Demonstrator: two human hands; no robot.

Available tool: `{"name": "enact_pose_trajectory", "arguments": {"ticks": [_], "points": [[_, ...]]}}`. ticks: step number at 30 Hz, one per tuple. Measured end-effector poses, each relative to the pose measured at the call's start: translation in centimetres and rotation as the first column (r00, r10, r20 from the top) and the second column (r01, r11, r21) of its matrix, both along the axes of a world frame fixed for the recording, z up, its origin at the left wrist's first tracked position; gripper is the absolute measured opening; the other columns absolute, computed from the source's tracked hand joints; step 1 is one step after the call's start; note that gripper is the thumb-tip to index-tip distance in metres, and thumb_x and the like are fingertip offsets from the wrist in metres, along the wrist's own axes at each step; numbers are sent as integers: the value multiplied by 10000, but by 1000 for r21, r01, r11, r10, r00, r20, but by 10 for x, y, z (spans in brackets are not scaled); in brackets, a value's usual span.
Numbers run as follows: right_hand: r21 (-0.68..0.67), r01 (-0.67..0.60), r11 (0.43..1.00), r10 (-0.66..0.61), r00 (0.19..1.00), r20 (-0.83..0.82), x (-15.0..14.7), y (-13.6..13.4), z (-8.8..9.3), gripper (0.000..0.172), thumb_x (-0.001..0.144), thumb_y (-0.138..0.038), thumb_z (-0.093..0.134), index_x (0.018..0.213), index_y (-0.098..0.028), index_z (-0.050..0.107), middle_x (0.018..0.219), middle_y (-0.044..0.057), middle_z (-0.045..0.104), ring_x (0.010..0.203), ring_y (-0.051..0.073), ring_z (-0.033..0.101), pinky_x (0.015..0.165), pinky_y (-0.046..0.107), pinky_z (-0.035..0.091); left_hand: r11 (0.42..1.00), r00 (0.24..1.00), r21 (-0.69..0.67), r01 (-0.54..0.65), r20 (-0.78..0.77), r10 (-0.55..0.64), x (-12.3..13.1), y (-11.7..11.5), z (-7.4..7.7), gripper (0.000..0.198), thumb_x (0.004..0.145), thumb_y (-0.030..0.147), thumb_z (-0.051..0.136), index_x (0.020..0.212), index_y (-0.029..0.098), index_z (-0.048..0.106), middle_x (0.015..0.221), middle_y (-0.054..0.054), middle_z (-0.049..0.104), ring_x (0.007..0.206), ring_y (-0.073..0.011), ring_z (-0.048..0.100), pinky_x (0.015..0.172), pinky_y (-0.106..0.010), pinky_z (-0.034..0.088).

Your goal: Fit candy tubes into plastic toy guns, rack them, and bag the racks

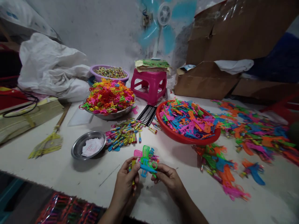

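My left hand (128,177) is closed around small yellow-wrapped tubes (133,166), its thumb against a blue plastic toy piece (147,168). My right hand (169,179) pinches the other end of that blue piece, close to a green ring. Just beyond the fingers, a green meshed toy piece (145,151) and pink ones show; whether they are held or lie on the table, I cannot tell. Several similar wrapped tubes (123,135) are heaped farther back. To their left stands a metal bowl (76,148) with white paper slips (92,147).
A red basin (187,139) heaped with plastic toys stands right of centre; more toys (254,133) spread rightward. Behind are a basin of bright plastic pieces (108,98), a black slotted tray (147,115), a pink stool (153,85), a fan (164,14) and cardboard boxes (203,81).
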State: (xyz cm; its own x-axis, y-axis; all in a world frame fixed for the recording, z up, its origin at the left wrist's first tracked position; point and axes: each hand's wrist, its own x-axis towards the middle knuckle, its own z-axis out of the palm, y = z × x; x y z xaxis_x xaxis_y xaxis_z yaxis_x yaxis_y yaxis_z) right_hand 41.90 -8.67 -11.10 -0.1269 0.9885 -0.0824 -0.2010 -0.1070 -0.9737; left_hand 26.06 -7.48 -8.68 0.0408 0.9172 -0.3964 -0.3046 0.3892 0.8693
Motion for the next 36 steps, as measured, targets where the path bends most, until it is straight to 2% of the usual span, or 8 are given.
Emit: {"name": "enact_pose_trajectory", "arguments": {"ticks": [4,6,9,12,14,17,26,36], "points": [[410,87,908,-268,872,409,6,2,7,341,796,-230,519,1136,-230,551,1073,99,572,916,202,558,712,330,494,1000,1000,3,24,-20,-24,0,-1,0,519,668,462,629,1063,165,469,355,110,441,246,-14,278,271,-101,202],[643,-19,766,-438,716,543,12,5,9,377,795,-196,521,1166,-259,536,1206,104,487,1073,233,469,828,386,445,999,999,-6,40,-28,-40,1,-3,1,518,666,470,627,1058,167,474,346,112,433,237,-15,272,265,-103,193],[743,-249,621,-499,605,620,18,12,12,339,782,-179,537,1096,-296,591,1197,77,514,1118,258,425,914,463,344,993,994,-43,112,-8,-112,5,-6,1,483,676,481,612,1021,167,490,326,111,421,218,-24,274,254,-112,174],[659,-204,724,-349,716,605,15,16,19,185,792,-221,540,927,-265,658,891,34,651,865,199,558,829,393,398,983,984,-46,176,38,-174,8,-7,1,420,711,509,558,945,163,511,365,86,468,217,-23,278,251,-122,159],[464,31,885,-277,837,473,7,16,23,154,800,-297,538,795,-196,654,702,20,633,669,153,559,667,298,443,984,984,-48,174,44,-172,9,-8,1,433,699,517,566,946,165,518,418,82,492,227,-12,264,253,-126,151],[126,182,975,-206,953,220,-10,11,27,263,760,-412,567,709,-155,588,599,0,559,545,117,496,509,226,403,987,987,-48,156,52,-154,10,-9,2,518,625,482,657,1017,179,506,488,84,515,258,-7,289,271,-128,166],[83,110,990,-123,978,166,-23,0,21,323,791,-469,511,700,-159,513,553,-36,440,487,83,388,455,208,320,980,981,46,192,21,-193,10,-11,-2,381,636,483,648,809,150,581,549,42,548,288,-8,331,301,-146,207],[53,222,974,-227,927,300,-12,-4,17,352,757,-543,479,735,-200,558,649,24,551,635,193,516,585,312,412,942,948,104,318,-66,-312,24,-15,-11,331,704,397,620,908,137,598,627,15,572,351,-27,429,348,-155,298]]}}
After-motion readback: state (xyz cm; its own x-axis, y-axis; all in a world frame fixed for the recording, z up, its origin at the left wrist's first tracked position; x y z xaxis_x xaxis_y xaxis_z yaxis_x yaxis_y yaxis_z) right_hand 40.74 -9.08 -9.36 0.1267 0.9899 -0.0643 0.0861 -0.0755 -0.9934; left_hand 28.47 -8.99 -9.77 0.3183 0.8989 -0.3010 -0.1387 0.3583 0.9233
